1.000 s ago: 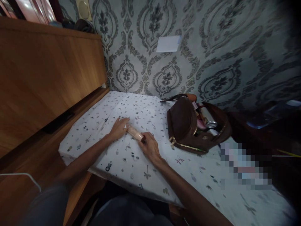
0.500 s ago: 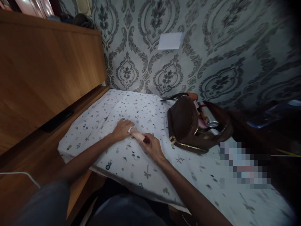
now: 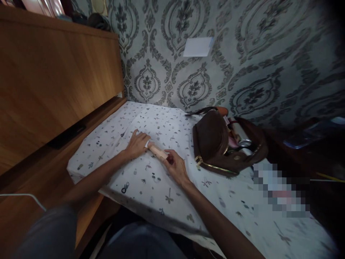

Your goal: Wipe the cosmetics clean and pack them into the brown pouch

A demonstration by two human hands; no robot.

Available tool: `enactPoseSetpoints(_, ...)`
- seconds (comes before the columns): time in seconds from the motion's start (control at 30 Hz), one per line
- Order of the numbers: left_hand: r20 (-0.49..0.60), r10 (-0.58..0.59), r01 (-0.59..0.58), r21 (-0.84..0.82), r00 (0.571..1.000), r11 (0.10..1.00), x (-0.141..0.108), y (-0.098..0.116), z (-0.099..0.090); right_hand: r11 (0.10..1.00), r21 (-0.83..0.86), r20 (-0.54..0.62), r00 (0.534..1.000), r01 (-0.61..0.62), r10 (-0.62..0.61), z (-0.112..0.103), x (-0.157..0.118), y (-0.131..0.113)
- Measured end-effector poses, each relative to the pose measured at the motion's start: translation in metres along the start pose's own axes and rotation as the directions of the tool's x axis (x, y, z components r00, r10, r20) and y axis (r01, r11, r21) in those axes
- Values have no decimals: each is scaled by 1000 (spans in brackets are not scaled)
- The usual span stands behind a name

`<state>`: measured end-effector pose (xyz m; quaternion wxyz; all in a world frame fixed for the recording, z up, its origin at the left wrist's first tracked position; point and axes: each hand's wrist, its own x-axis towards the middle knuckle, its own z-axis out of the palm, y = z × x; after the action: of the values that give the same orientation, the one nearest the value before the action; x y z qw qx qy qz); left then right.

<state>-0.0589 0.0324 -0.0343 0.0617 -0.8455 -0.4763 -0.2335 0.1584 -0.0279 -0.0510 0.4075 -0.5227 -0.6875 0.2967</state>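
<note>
A pale pink tube-like item (image 3: 157,150) lies slantwise between my two hands, above the patterned white cloth (image 3: 151,118). My right hand (image 3: 175,164) grips its lower right end between thumb and fingers. At the upper left end, my left hand (image 3: 138,144) is closed on a small white part of the item, with some fingers raised. To the right stands an open dark brown bag (image 3: 211,142) with a gold zip, holding a can (image 3: 240,135) and other small things.
A wooden cabinet (image 3: 59,68) borders the cloth on the left. Behind is a patterned wall with a white card (image 3: 198,46). A blurred-out item (image 3: 280,190) lies at the right. A white cable (image 3: 24,195) shows at the lower left.
My left hand has shifted slightly up and left, its fingers more raised. More of the pink item shows between my hands. My right hand keeps its grip.
</note>
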Motion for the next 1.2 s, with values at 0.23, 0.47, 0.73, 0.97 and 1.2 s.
enactPoseSetpoints(0.23, 14, 284, -283, -68, 959, 957, 0, 64, 10, 997, -30, 45, 997, 67, -66, -7, 1, 4)
enactPoseSetpoints(0.47, -4, 152, -152, -10, 988, 988, 19, 6, 12, 993, -120, 66, 998, 17, -9, -9, 2, 4)
enactPoseSetpoints(0.73, -1, -28, 27, -160, 1000, 987, 30, -21, 23, 984, -150, 10, 996, 91, -91, -4, 0, 12)
enactPoseSetpoints(0.97, 19, -82, 84, -165, 996, 983, 30, -5, 33, 994, -105, -24, 999, 33, -36, -5, 3, 10)
enactPoseSetpoints(1.2, 76, 201, -174, -273, 977, 946, 0, 64, 33, 994, -92, -38, 997, 64, -67, -6, 3, 14)
